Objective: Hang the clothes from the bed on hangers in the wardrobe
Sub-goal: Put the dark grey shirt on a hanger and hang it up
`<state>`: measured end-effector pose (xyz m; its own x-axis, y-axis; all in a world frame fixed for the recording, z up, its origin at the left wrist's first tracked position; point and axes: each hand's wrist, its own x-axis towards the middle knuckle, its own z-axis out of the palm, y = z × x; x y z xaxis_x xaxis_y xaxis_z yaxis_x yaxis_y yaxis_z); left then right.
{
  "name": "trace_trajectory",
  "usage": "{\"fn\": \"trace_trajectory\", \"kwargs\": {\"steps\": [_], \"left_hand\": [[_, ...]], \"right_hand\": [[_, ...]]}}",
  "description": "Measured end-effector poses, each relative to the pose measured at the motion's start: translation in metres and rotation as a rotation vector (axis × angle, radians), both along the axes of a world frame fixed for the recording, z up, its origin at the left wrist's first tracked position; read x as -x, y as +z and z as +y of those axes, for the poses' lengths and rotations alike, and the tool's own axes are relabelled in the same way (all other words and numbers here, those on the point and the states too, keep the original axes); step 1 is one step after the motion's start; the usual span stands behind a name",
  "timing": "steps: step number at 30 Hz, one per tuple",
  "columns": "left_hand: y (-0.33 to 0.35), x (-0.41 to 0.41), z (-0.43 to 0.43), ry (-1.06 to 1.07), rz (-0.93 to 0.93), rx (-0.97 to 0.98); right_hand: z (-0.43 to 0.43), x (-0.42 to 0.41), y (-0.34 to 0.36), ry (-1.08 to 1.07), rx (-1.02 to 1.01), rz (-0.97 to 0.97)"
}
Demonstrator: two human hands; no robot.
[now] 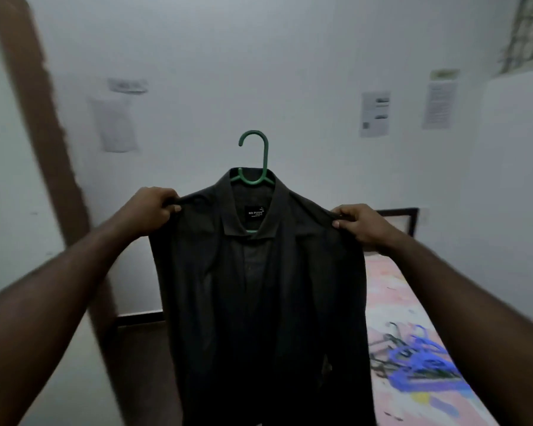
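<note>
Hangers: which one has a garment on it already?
The green hanger, up in the air, carries the dark shirt. The blue hangers lie bare in a pile on the bed.

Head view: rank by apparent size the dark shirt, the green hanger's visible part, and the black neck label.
Largest: dark shirt.
Then green hanger, its shoulders hidden under the shirt.
Smallest: black neck label.

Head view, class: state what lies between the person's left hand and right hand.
In the head view, the dark shirt spans between left hand and right hand, gripped at both shoulders, green hanger in its collar.
</note>
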<state>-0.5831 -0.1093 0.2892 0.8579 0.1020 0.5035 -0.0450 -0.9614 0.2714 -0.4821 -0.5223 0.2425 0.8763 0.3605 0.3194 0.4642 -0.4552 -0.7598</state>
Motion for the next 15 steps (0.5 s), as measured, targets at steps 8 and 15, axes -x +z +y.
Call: {"fn": "trace_trajectory", "kwargs": {"steps": [8, 15], "left_hand": [[0.029, 0.105, 0.155, 0.438, -0.151, -0.022], [0.059, 0.175, 0.240, 0.793, -0.219, -0.113]], "right_hand": [[0.210, -0.018, 0.022, 0.381, -0.112, 0.045], [0.386, -0.039, 0.061, 0.659, -0.220, -0.018]]}}
